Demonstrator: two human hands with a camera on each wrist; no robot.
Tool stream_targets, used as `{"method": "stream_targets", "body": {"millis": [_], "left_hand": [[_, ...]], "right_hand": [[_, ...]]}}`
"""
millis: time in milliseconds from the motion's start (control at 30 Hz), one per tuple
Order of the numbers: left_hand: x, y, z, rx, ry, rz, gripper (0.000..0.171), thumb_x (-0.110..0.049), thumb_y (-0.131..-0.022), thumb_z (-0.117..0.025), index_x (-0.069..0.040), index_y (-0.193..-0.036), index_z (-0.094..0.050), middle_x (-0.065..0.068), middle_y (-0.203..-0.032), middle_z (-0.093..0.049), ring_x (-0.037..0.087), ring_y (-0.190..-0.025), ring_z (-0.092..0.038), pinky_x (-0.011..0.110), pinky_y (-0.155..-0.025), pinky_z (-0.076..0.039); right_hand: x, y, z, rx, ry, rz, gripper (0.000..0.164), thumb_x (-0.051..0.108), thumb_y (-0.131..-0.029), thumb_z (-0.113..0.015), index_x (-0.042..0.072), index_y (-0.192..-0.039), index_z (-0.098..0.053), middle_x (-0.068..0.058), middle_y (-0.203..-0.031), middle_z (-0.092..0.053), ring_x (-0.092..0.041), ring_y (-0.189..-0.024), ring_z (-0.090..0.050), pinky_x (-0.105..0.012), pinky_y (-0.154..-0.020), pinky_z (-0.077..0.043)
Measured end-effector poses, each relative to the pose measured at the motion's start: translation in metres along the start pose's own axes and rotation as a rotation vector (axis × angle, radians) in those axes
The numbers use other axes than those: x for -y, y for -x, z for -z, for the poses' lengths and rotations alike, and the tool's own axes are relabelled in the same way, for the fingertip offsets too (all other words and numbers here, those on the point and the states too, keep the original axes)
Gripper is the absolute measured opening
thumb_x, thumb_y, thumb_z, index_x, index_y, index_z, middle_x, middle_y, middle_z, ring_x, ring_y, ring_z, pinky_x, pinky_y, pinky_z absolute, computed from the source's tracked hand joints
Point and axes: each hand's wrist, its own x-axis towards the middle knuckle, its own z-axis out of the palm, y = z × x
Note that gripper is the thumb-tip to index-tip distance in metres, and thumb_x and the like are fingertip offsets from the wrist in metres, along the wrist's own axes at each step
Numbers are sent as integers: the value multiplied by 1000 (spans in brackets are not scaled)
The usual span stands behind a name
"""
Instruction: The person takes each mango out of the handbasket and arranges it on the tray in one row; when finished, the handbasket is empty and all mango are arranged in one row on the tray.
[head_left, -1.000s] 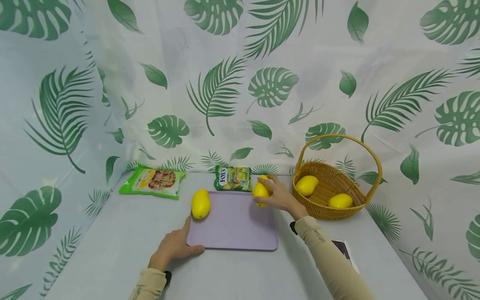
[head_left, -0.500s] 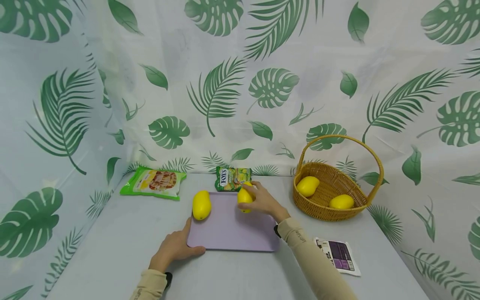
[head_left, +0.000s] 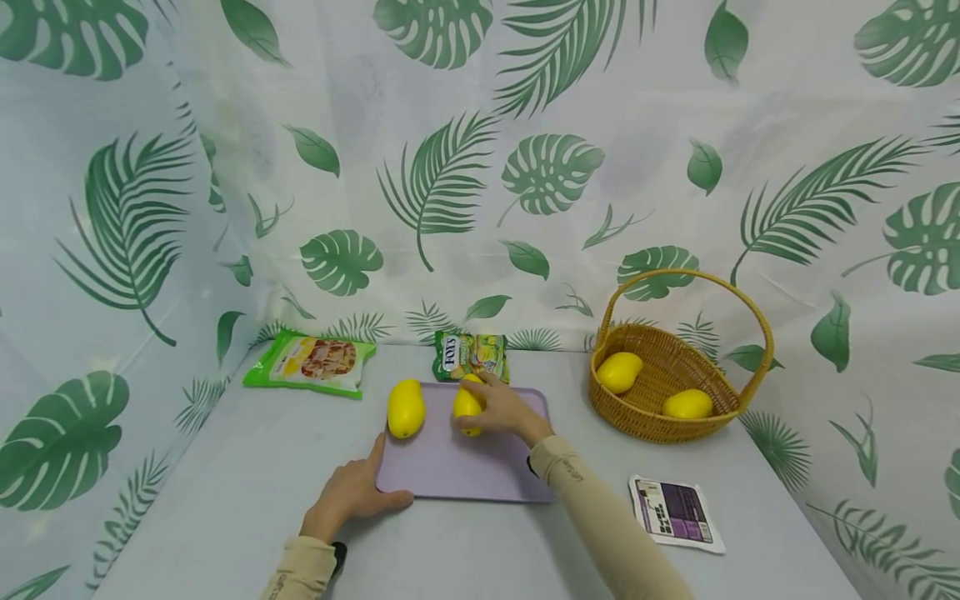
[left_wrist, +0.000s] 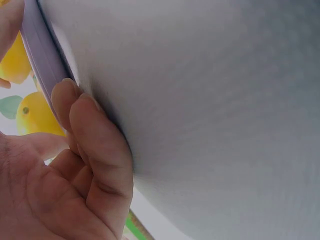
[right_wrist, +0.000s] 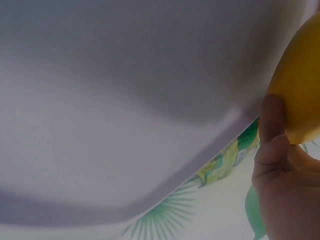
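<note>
- From the head view: grasping a yellow mango between thumb and fingers of the right hand, over the back part of the purple tray; impossible to tell about contact beneath.
- Also there: gripping the tray's front left corner with the left hand, near a second mango at the back left of the tray.
- Farther out: showing a basket with two mangoes inside, a green bag, a candy bag and a flat packet.
- From the left wrist: showing fingers curled against the tray's rim.
- From the right wrist: pressing a finger to the yellow mango's side, beside the tray's rim.
</note>
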Motion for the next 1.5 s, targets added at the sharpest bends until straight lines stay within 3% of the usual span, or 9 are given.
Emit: {"method": "stream_targets", "body": {"millis": [300,800,1200,1500], "left_hand": [[2,6,-5,8,7,-15,117,-61,-75,-80,0,-157,-24,32,-132,-61,45,-114,-65,61,-100,-47],[5,6,-7,6,7,-8,117,-62,-75,-79,-1,-158,-24,32,-131,-63,45,-113,-65,61,-98,-48],[4,4,-5,-2,-9,-13,115,-62,-75,-79,-1,-158,-25,31,-131,-63,45,-113,-65,60,-98,-49],[2,0,0,-17,-19,-28,117,-62,-75,-79,0,-157,-24,32,-132,-61,46,-114,-64,59,-98,-49]], "right_hand": [[7,-9,-20,38,3,9,82,55,-83,-73,23,-153,-45,-17,-168,-19,-46,-147,-35,-63,-115,-35],[27,-19,-30,79,42,5,83,59,-84,-71,29,-155,-40,-14,-168,-18,-43,-148,-35,-64,-116,-33],[33,-21,-28,87,55,24,85,60,-83,-71,33,-156,-37,-18,-168,-17,-46,-147,-35,-66,-114,-33],[19,-18,-11,69,73,14,86,69,-85,-62,33,-158,-32,-14,-169,-17,-42,-152,-30,-65,-116,-31]]}}
